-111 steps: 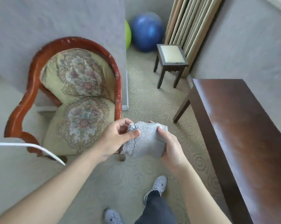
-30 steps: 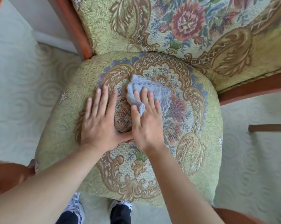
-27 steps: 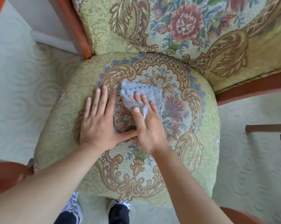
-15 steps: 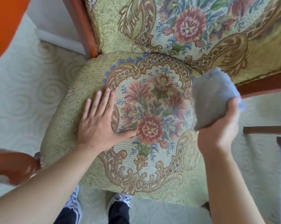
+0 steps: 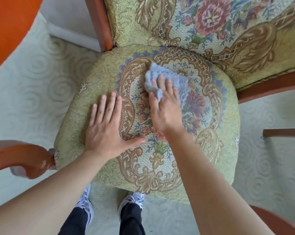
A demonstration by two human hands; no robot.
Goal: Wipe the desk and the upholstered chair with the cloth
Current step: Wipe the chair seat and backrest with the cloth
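Head view, one cloth [image 5: 175, 78] under right hand [image 5: 165, 112] flat fingers, left hand [image 5: 106, 131] splayed, one chair [image 5: 85, 126]

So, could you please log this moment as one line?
phase: wiping chair seat | right hand: presses cloth on seat | left hand: flat on seat

Bare seat cushion [image 5: 216, 102] right of cloth [image 5: 177, 80]

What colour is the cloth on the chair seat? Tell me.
Light blue-grey, seen in the head view: the cloth lies under the right hand on the seat.
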